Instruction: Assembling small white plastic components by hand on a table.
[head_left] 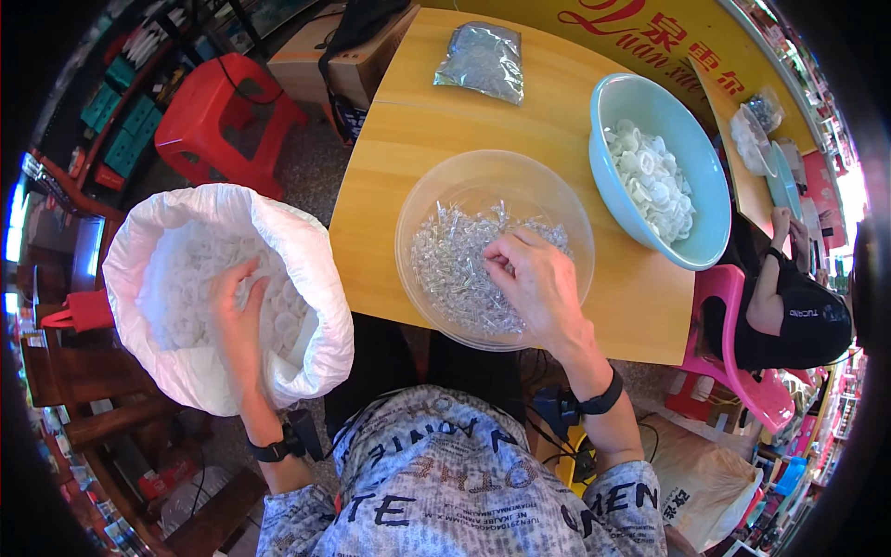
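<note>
Left of frame, the left hand (238,306) reaches, thumb and fingers apart, among white discs (287,327) inside a white sack (325,278); they look light, likely best held by their rims. At centre, the right hand (506,271) draws its fingertips together over small clear pieces (452,265), probably stiff and slippery, in a tub (520,174) on the worktop (385,176); I cannot tell whether it grips one.

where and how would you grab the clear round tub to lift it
Probably by opposite points on the rim of the clear round tub, coming from left and right at once. It is wide and open-topped, and its rim stands above the loose small clear pieces, so a two-sided hold should keep it level.
</note>
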A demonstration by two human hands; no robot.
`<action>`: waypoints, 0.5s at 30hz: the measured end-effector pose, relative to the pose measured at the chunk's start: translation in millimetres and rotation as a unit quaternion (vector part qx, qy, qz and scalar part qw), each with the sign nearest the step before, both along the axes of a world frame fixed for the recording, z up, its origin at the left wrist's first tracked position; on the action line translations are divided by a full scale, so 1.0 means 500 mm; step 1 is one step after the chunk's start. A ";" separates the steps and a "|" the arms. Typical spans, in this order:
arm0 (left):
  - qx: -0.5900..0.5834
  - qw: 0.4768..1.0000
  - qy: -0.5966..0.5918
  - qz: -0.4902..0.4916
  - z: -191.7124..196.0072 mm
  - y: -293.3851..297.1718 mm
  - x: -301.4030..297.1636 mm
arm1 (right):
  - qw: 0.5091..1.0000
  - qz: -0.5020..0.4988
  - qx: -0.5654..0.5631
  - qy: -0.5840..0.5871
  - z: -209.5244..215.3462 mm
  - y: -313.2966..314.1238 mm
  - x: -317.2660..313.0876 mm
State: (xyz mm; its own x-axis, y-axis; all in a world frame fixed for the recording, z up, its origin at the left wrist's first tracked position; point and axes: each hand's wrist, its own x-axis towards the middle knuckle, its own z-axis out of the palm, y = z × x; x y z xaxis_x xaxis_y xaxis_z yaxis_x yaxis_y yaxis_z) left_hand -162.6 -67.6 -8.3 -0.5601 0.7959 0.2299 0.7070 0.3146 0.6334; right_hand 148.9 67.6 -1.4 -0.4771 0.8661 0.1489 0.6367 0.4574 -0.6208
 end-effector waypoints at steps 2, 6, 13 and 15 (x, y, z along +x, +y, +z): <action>0.017 0.999 -0.037 0.031 0.025 -0.009 0.008 | 1.000 0.014 -0.027 0.002 0.002 0.006 0.000; 0.150 0.977 -0.150 0.017 0.078 -0.019 0.050 | 0.995 0.016 -0.046 0.085 0.010 0.010 0.007; 0.148 0.801 -0.552 -0.178 0.079 0.067 0.224 | 0.961 -0.041 -0.186 0.200 0.044 -0.006 0.010; 0.138 0.773 -0.592 -0.183 0.063 0.093 0.258 | 0.946 -0.054 -0.214 0.239 0.041 -0.008 0.014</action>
State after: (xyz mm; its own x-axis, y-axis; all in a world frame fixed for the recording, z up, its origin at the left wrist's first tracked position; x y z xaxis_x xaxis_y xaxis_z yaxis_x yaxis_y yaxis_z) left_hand -33.7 -21.0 23.1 -0.2574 0.9628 -0.0819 -0.4092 -0.0318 0.9119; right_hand 155.9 63.7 18.8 -0.3485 0.9360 -0.0500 0.2663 0.0477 -0.9627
